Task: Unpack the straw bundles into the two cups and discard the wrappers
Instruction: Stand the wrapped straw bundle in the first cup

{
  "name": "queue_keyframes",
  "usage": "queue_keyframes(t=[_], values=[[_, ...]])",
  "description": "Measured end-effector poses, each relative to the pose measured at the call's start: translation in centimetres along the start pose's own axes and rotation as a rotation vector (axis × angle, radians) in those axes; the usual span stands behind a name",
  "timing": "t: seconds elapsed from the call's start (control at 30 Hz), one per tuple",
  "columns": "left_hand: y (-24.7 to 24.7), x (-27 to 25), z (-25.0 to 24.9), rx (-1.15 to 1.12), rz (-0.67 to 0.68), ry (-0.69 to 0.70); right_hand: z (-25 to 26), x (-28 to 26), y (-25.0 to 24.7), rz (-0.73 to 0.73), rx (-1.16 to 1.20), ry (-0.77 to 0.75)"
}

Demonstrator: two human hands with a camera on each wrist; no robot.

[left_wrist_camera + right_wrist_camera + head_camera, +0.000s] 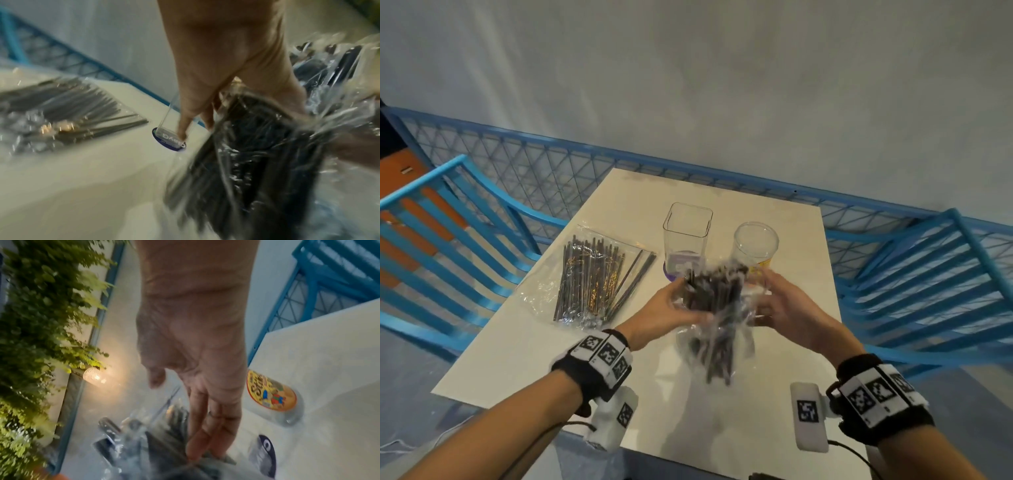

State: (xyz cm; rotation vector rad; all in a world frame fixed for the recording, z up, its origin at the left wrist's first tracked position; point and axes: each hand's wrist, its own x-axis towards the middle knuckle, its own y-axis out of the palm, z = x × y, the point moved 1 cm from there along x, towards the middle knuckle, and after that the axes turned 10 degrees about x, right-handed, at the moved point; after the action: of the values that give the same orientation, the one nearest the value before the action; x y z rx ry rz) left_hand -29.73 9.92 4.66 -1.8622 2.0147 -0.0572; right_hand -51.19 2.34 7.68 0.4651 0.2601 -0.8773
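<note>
A bundle of dark straws [717, 322] in a clear wrapper hangs above the table, blurred. My left hand [674, 308] grips its middle, thumb across the film. My right hand [774, 301] holds the wrapper's [753, 298] flared right side, fingers straight along it and thumb on the other face. In the left wrist view the left hand [216, 78] wraps the bundle [257, 154]; in the right wrist view the right hand [205, 402] lies on the bundle [164, 451]. Behind stand an empty square cup [686, 236] and an empty round cup [755, 245]. A second wrapped bundle [592, 277] lies at the left.
The white table [534, 359] is small, with blue slatted chairs at the left [448, 246] and right [928, 284]. A blue mesh fence [551, 171] runs along its far edge. Green plants [41, 321] and a lamp [92, 376] show in the right wrist view.
</note>
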Motion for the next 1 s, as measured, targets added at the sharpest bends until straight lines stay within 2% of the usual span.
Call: queue_keyframes(t=[0.1, 0.23, 0.4, 0.5, 0.57, 0.67, 0.8, 0.9, 1.0], values=[[-0.5, 0.5, -1.4, -0.154, -0.033, -0.053, 1.5, -1.6, -1.0, 0.070, -0.156, -0.053], [0.7, 1.7, -3.9, -0.284, -0.085, -0.084, 1.8, -2.6, 0.3, 0.180, -0.349, -0.101], [2.4, 2.8, -5.3, -0.508, -0.166, -0.058, 3.3, -0.9, -0.3, 0.027, -0.379, -0.187], [2.7, 3.6, -5.3, -0.600, -0.104, -0.103, 6.2, 0.5, -1.2, -0.043, -0.447, -0.160], [2.8, 4.2, -5.7, -0.552, -0.008, -0.162, 8.2, 1.7, -1.1, -0.004, -0.539, -0.119], [2.9, 5.5, -6.1, -0.540, 0.094, -0.148, 10.8, 3.7, 0.0, 0.041, -0.695, -0.044], [1.3, 7.4, -5.9, -0.606, 0.074, -0.132, 13.4, 6.4, 1.1, -0.040, -0.804, 0.022], [0.1, 8.8, -5.3, -0.641, 0.083, -0.195, 14.2, 8.6, 1.3, -0.143, -0.932, 0.048], [-0.6, 10.3, -5.1, -0.660, 0.128, -0.189, 14.3, 10.1, 2.0, -0.132, -0.972, 0.108]])
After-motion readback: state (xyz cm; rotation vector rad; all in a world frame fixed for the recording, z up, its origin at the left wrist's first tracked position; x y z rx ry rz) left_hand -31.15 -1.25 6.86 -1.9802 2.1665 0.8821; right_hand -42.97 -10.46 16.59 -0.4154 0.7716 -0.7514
